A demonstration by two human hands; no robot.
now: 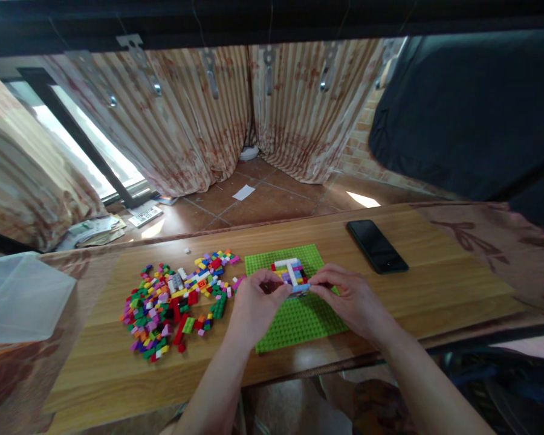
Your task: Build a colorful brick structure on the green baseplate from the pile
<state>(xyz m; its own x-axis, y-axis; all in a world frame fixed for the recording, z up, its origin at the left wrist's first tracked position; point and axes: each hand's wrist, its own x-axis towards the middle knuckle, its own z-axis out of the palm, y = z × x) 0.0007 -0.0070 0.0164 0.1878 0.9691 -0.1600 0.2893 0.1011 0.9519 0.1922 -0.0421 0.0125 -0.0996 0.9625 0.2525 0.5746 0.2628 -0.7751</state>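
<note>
A green studded baseplate lies on the wooden table. On it stands a small multicoloured brick build with white bricks laid on top in an I-like shape. Along its near side runs a light blue brick. My left hand closes thumb and forefinger on the left end of that brick. At the right end, my right hand pinches it in the same way. Whether the brick is pressed fully down cannot be seen, as the fingertips cover its ends.
A loose heap of coloured bricks spreads over the table to the left of the baseplate. A black phone lies at the right. At the far left stands a translucent plastic bin. Curtains hang beyond the table.
</note>
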